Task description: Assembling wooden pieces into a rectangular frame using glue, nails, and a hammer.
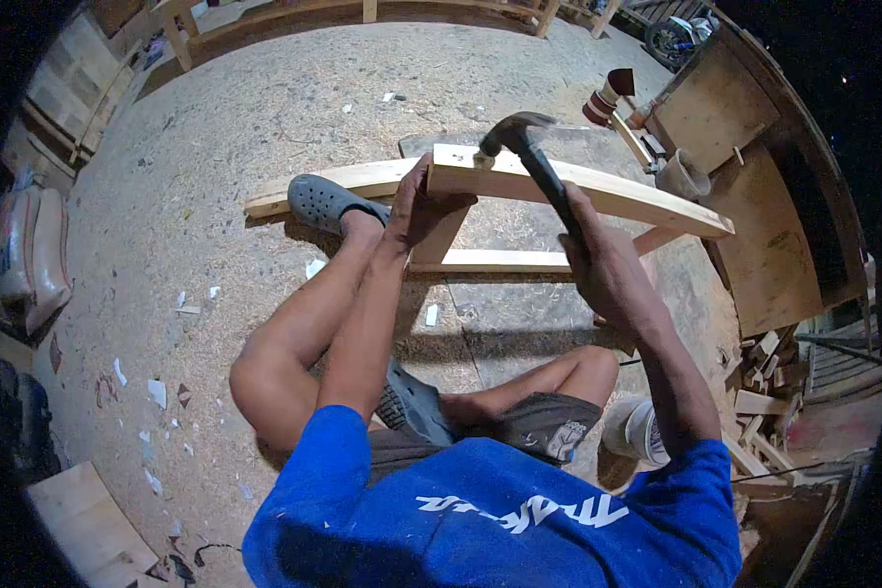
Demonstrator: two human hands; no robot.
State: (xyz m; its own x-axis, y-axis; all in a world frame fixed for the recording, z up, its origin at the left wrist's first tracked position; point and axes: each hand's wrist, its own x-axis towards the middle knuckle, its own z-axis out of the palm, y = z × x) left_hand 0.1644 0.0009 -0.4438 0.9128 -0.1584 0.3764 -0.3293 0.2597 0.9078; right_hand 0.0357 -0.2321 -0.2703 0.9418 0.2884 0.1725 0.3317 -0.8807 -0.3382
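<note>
My right hand (601, 257) is wrapped round the dark handle of a claw hammer (543, 174). The hammer's striking face is down at the top of a pale wooden beam (608, 196), near its left end; I cannot tell if they touch. That beam belongs to a wooden frame with a lower rail (505, 260) and a short upright at the left. My left hand (423, 208) grips the frame's left end, fingers round the corner where beam and upright meet. Behind it, another pale wooden piece (363, 176) reaches out to the left, beside my clog.
My bent legs and grey clogs (328, 204) are close to the frame. A white bucket (642, 431) stands by my right knee, another (683, 178) farther off. Scrap wood (764, 407) is piled at the right, sacks (44, 255) at the left. Sawdust and paper bits cover the floor.
</note>
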